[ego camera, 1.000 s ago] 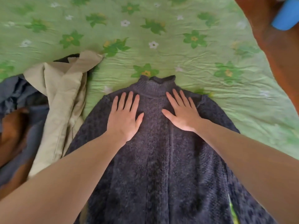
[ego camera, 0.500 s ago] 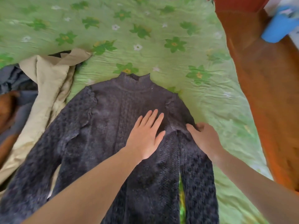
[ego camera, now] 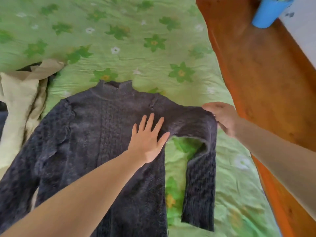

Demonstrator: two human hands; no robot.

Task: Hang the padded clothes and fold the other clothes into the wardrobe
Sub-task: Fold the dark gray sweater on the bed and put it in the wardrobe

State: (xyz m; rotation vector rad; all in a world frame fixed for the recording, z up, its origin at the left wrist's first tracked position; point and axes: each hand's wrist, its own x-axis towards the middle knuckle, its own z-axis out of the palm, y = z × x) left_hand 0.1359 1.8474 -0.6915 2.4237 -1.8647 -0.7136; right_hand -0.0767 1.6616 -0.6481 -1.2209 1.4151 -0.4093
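Observation:
A dark grey knitted sweater [ego camera: 89, 127] lies face up on the green flowered bedsheet [ego camera: 136, 48], its neck pointing away from me. My left hand [ego camera: 147, 139] presses flat on the chest near the right armpit, fingers spread. My right hand [ego camera: 222, 117] grips the right sleeve at its bend, pulled out sideways toward the bed's edge; the rest of that sleeve hangs back down toward me. The left sleeve runs down along the sweater's left side.
A beige garment [ego camera: 20, 100] lies crumpled at the left, with darker clothes partly showing at the frame's left edge. An orange-brown wooden floor [ego camera: 265, 82] runs along the right of the bed. A blue container [ego camera: 268, 12] stands at the top right.
My right hand has pulled the right sleeve outward, away from the body, opening a gap of sheet under the armpit. My left hand has shifted from the upper chest to the right side.

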